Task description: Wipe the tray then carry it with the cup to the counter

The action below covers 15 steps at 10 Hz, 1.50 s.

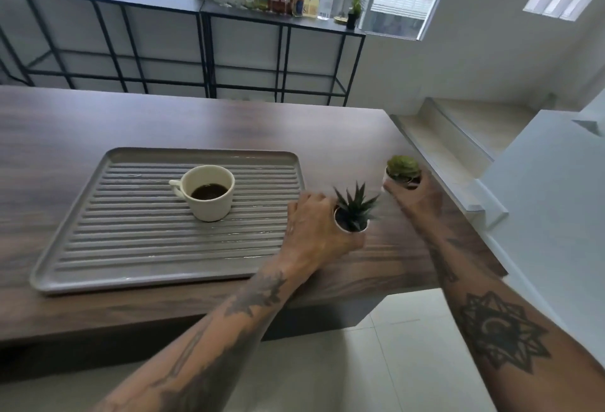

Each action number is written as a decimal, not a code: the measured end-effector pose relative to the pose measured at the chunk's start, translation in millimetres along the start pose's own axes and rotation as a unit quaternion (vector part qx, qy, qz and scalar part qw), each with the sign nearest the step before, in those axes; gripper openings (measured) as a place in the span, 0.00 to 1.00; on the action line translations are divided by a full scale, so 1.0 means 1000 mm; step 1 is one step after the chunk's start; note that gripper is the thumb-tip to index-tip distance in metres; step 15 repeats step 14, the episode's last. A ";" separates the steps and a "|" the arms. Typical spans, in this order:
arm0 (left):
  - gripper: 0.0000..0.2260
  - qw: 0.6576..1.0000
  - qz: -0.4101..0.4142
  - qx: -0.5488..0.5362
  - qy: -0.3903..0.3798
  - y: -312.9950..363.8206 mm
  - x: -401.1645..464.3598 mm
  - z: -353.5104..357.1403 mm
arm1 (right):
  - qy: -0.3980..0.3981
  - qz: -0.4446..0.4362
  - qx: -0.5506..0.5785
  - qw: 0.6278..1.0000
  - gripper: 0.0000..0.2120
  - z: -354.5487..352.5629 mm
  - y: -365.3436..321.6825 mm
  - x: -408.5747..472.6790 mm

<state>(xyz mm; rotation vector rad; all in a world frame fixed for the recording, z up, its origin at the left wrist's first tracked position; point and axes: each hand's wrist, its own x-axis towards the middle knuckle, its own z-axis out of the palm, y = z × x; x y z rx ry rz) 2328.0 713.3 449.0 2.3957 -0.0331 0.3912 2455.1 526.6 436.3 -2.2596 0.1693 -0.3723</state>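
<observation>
- The long dark brown wooden counter (98, 123) fills most of the view, and all the things sit on it.
- The big grey tray with ridges (98, 248) lies flat on the counter, to the left of both your hands. Its long side runs left to right in front of you.
- The cream cup with a handle (209, 193) stands upright near the middle of the tray. It has dark coffee in it.
- Your left hand (314, 231) is right at the tray's right end, so it is the nearer hand. Its grip is closed around the little white pot with a spiky dark green plant (355, 211).
- Your right hand (415, 197) is further right, well apart from the tray. Its grip is wrapped around the little pot with a round light green plant (403, 167).
- I see no cloth here, and both your hands are full.
- I think the wiping has not started yet. You would need to let go of the pots first, then reach left to the tray.
- Mind the cup: coffee can spill if the tray tips.
</observation>
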 end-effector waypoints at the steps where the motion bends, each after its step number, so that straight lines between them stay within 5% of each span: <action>1: 0.16 0.998 0.009 -0.051 0.039 -0.006 0.016 -0.086 | 0.010 -0.069 0.020 0.997 0.24 -0.011 -0.087 0.006; 5: 0.19 0.956 -0.170 0.040 0.234 -0.160 -0.034 -0.346 | -0.169 -0.237 0.125 0.948 0.30 0.156 -0.360 -0.068; 7: 0.17 0.918 -0.280 0.068 0.271 -0.250 -0.084 -0.370 | -0.289 -0.233 0.119 0.921 0.26 0.259 -0.406 -0.146; 10: 0.19 0.874 -0.379 0.075 0.294 -0.350 -0.151 -0.331 | -0.432 -0.198 0.065 0.878 0.28 0.362 -0.398 -0.238; 15: 0.19 0.875 -0.360 0.078 0.314 -0.381 -0.173 -0.311 | -0.454 -0.175 0.066 0.871 0.27 0.393 -0.367 -0.283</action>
